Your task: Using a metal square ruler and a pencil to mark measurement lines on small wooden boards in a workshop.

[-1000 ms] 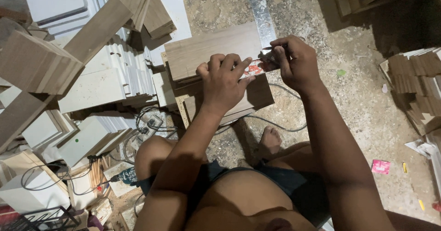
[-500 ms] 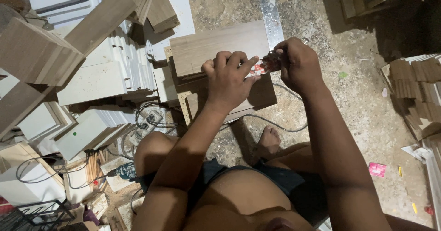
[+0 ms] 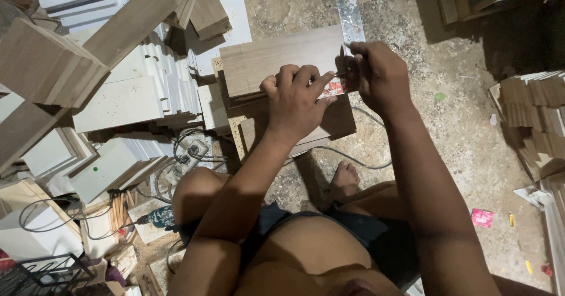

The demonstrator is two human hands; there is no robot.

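Wood panel [image 3: 276, 63], pale brown, flat under both hands.

Both arms reach up to the middle top of the frame. The left hand [image 3: 297, 101] lies flat, fingers bent. The right hand [image 3: 376, 75] is closed tight, just beside it.

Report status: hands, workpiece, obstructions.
Left hand flat on wood panel, fingers near small red-white item. Right hand pinching thin dark tool at panel edge. Cable on floor.
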